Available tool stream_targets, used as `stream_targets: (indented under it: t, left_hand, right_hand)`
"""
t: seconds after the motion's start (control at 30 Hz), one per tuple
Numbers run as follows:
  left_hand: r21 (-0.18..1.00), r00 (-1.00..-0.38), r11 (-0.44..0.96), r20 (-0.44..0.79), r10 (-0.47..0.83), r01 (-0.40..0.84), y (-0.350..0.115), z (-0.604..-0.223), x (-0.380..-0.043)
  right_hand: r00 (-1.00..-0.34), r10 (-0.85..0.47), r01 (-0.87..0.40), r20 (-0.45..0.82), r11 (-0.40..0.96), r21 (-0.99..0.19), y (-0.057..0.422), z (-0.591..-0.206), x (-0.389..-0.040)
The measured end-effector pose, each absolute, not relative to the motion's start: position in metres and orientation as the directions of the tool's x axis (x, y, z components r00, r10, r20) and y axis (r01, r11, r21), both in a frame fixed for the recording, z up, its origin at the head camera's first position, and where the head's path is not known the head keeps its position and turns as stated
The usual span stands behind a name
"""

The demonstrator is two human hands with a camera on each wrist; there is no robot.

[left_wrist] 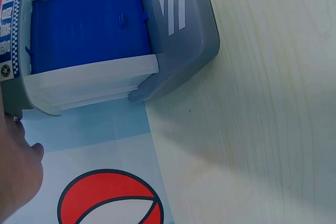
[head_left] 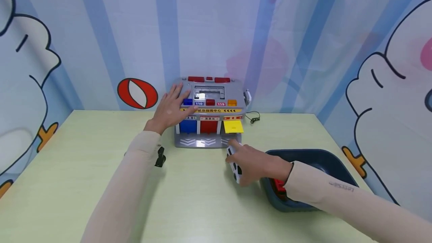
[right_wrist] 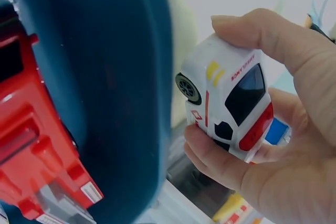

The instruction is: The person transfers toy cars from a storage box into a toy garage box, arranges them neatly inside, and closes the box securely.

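Note:
A grey toy garage (head_left: 208, 143) with lights on its roof stands at the back of the table. Its blue door (head_left: 188, 126) and red door (head_left: 209, 126) hang down, while the yellow door (head_left: 233, 126) at the right is raised outward. My left hand (head_left: 170, 110) rests on the garage's left top with fingers spread; only part of it shows in the left wrist view. In front of the right bay, my right hand (head_left: 251, 162) holds a small white toy ambulance (right_wrist: 231, 98) between thumb and fingers. The ambulance appears tilted in the right wrist view.
A dark blue bin (head_left: 305, 153) stands at the right under my right forearm, with a red toy vehicle (right_wrist: 39, 140) inside. A coiled black cord (head_left: 254, 118) lies right of the garage. A small black object (head_left: 160, 157) shows beside my left sleeve.

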State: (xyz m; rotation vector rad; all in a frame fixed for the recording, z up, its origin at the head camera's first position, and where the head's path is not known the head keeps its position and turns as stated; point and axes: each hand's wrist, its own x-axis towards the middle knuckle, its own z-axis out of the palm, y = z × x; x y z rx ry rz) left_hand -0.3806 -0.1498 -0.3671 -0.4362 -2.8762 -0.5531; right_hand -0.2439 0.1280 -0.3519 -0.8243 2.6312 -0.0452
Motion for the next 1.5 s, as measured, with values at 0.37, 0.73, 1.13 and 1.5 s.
stream_targets:
  t: [0.37,0.73,1.13,1.5]
  left_hand:
    - [0.344,-0.94,0.88,0.214,0.265,0.326,-0.147,-0.372,-0.383]
    - [0.338,-0.944,0.888,0.215,0.25,0.312,-0.148,-0.369,-0.384]
    - [0.335,-0.946,0.892,0.222,0.238,0.303,-0.151,-0.365,-0.382]
    - [0.345,-0.945,0.887,0.226,0.238,0.306,-0.15,-0.365,-0.381]
  right_hand:
    - [-0.786,-0.506,-0.517,-0.356,0.853,-0.072,0.118,-0.366,-0.256]
    - [-0.797,-0.48,-0.519,-0.366,0.855,0.011,0.111,-0.377,-0.274]
    - [-0.815,-0.466,-0.508,-0.343,0.86,0.038,0.103,-0.38,-0.281]
    - [-0.82,-0.452,-0.5,-0.352,0.864,0.056,0.101,-0.38,-0.286]
